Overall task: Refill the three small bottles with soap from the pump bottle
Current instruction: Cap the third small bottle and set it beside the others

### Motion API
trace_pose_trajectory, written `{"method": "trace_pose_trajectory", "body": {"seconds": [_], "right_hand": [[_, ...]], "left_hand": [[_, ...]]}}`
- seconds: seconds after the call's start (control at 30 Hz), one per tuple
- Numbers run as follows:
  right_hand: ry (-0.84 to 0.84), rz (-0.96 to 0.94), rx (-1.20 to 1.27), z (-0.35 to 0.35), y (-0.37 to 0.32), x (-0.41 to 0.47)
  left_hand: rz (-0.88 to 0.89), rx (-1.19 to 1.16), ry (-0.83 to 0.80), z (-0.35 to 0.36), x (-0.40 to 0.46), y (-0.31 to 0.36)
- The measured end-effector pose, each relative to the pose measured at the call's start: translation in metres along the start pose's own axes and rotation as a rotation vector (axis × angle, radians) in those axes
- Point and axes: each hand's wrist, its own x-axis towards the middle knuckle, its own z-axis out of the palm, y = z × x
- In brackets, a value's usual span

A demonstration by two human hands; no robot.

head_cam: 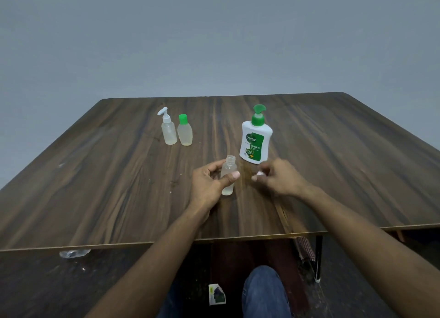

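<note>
The tabletop (119, 174) is dark wood-grain laminate with a thin pale edge band along the near side. A faint wet smear lies on the surface between the two hands. Behind the tabletop stands a plain grey wall (214, 43). A dark metal leg (317, 258) with a white foot supports the tabletop at the near right.

The left hand (209, 184) grips an open bottle (228, 174), uncapped and upright on the tabletop. The thumb crosses the front of the bottle and the fingers (212, 166) curl round its far side. A little clear liquid sits at the bottle's base.

The right hand (278, 177) hovers just right of the open bottle, apart from it. Its fingers are curled and pinch a small white cap (259, 173) at the tips.

The soap bottle (256, 139), white with a green pump and green label, stands upright just beyond the right fingers. Well beyond the left fingers stand two small bottles, touching or nearly so: a pump bottle (169, 129) with a white pump head and a green-cap bottle (184, 130). Both are nearly empty.

Below the near edge lies a dark floor (35, 282). On it rest a crumpled clear plastic piece (73, 253) and a small printed packet (216, 294). A knee in blue denim (264, 291) shows under the tabletop.
</note>
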Motion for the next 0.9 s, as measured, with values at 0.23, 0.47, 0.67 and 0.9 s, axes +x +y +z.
{"method": "trace_pose_trajectory", "body": {"seconds": [0.23, 0.47, 0.67, 0.9], "right_hand": [[0.011, -0.187, 0.575, -0.027, -0.052, -0.006], [-0.108, -0.406, 0.095, -0.038, -0.078, -0.010], [-0.103, -0.505, -0.162, -0.042, -0.086, -0.006], [0.078, -0.350, -0.131, -0.026, -0.082, -0.002]], "left_hand": [[-0.011, -0.005, -0.016, -0.001, -0.023, -0.006], [0.003, 0.014, -0.048, -0.005, -0.026, -0.003], [0.059, 0.052, -0.056, -0.008, -0.022, 0.001], [0.058, 0.085, -0.044, -0.010, -0.017, -0.003]]}}
